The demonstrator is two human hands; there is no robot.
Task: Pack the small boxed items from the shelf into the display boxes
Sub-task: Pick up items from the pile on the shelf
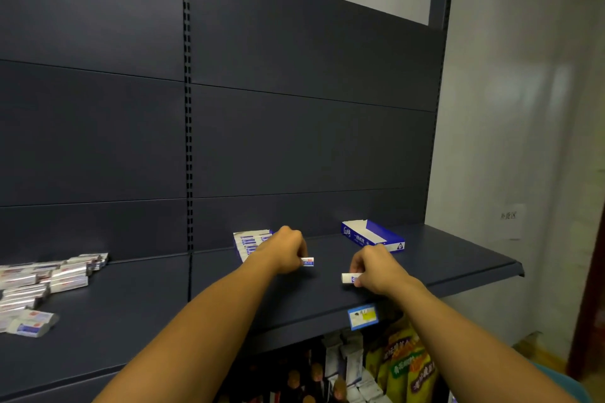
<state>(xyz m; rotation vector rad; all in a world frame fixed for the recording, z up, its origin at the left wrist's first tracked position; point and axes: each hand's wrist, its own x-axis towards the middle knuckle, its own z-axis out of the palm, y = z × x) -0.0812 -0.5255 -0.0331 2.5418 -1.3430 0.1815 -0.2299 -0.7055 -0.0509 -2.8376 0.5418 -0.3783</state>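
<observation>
Small boxes: each hand's grip apparently pinches one end.

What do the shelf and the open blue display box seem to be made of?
Shelf: probably painted sheet metal, matt dark grey; thin folded front lip and slotted upright suggest it.
Blue display box: likely printed cardboard, slightly glossy; white inside, with a torn-looking top edge.

I see a dark slotted back panel rising behind the shelving; a blue price tag with a yellow patch sits on the front edge; below it, yellow snack bags stand beside white packets; on the grey wall at right hangs a small paper notice, its print too small to read.
</observation>
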